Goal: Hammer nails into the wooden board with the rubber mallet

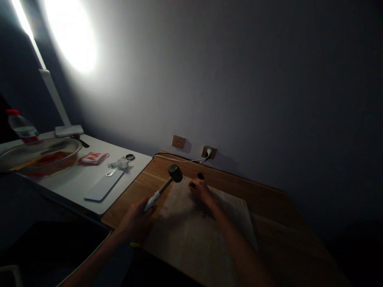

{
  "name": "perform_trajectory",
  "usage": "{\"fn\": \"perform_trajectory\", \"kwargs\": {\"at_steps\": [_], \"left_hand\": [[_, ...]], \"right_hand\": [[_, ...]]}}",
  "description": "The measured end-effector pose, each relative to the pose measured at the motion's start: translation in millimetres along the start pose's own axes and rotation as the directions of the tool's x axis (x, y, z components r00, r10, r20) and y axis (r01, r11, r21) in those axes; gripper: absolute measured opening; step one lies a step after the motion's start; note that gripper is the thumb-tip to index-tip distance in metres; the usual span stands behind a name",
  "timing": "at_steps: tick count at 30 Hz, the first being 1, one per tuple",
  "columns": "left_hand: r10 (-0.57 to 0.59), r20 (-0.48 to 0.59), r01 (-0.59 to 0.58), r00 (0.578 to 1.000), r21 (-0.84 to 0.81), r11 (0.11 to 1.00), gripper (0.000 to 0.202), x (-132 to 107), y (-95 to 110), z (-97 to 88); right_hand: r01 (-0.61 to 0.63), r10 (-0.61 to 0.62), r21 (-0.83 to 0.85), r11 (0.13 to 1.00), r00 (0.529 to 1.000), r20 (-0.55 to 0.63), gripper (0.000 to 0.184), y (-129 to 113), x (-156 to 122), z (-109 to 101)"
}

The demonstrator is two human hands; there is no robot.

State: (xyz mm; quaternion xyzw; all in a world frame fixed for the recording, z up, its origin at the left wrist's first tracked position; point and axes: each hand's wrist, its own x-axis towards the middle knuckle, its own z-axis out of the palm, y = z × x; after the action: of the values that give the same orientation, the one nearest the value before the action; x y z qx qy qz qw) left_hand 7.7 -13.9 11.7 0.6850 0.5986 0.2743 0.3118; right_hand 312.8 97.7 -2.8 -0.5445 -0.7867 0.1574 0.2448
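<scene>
My left hand [138,217] is closed around the white-wrapped handle of a mallet [175,173]. The mallet tilts up to the right, its dark head raised above the left side of a pale board [185,239]. Over the board's far part, my right hand [200,188] has its fingers curled together; what they hold, if anything, is too dark to make out. A small dark rounded object [200,175] shows just beyond those fingers. Some tiny dark bits [204,214] lie on the board below my right wrist.
A white table [131,175] adjoins the wooden tabletop [278,235] on the left. It carries a large basin [78,148], a bottle [22,126], a lamp [68,130], a red-and-white packet [94,158], crumpled plastic [120,163], a ring-shaped roll [130,157] and a flat grey scale [101,187]. Cables [185,160] run along the wall.
</scene>
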Motion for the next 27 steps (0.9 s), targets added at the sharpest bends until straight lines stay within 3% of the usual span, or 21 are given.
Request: {"fn": "perform_trajectory", "kwargs": {"at_steps": [7,17,27], "left_hand": [[-0.021,0.008,0.021,1.000,0.022,1.000,0.031,-1.6,-4.7,-1.6],[0.051,0.080,-0.058,0.996,0.090,0.994,0.021,8.5,10.6,0.4],[0.052,0.123,-0.074,0.991,0.176,0.982,0.023,15.5,24.0,15.6]], "right_hand": [[0.038,-0.037,-0.019,0.999,0.999,0.017,0.021,-3.0,0.4,3.2],[-0.027,0.029,0.036,0.999,0.996,-0.080,0.053,2.3,-0.3,17.2],[-0.052,0.073,0.129,0.990,0.984,-0.165,0.052,18.2,2.4,31.0]]}}
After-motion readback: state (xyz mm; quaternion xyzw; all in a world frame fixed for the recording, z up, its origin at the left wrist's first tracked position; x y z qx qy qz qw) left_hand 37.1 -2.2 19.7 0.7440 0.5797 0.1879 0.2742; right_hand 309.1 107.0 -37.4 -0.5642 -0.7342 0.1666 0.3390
